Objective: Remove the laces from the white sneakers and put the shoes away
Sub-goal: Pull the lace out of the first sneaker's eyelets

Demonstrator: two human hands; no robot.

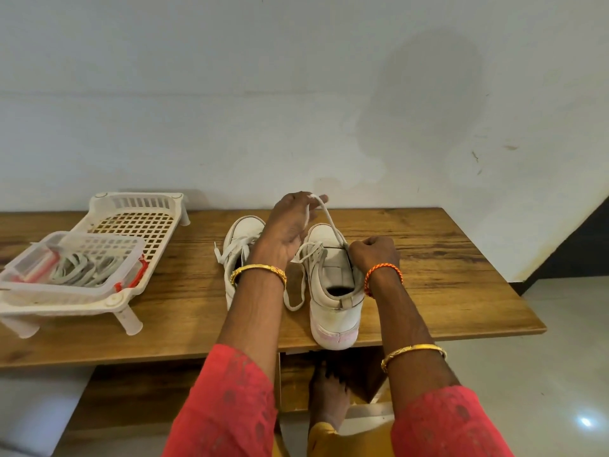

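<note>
The right-hand sneaker (pixel 333 291) stands on the wooden table (pixel 445 258), heel over the near edge and toe toward the wall; its lace (pixel 329 222) is partly out, one strand rising taut from the upper eyelets. The left hand (pixel 290 225), raised above this sneaker's toe, pinches that strand between its fingertips. The right hand (pixel 374 253) rests against the sneaker's right side near the tongue, fingers curled around the upper to steady it.

To do this step well, the person would probably pull along the line of the eyelet rather than sideways, so the lace slides without snagging, and press the shoe down so it does not lift or slip off the edge.

Just left of this sneaker lies the second sneaker (pixel 237 249), laces loose but threaded. Further left stands a white plastic rack (pixel 131 222), carrying a clear basket (pixel 72 268) of what look like laces.
</note>
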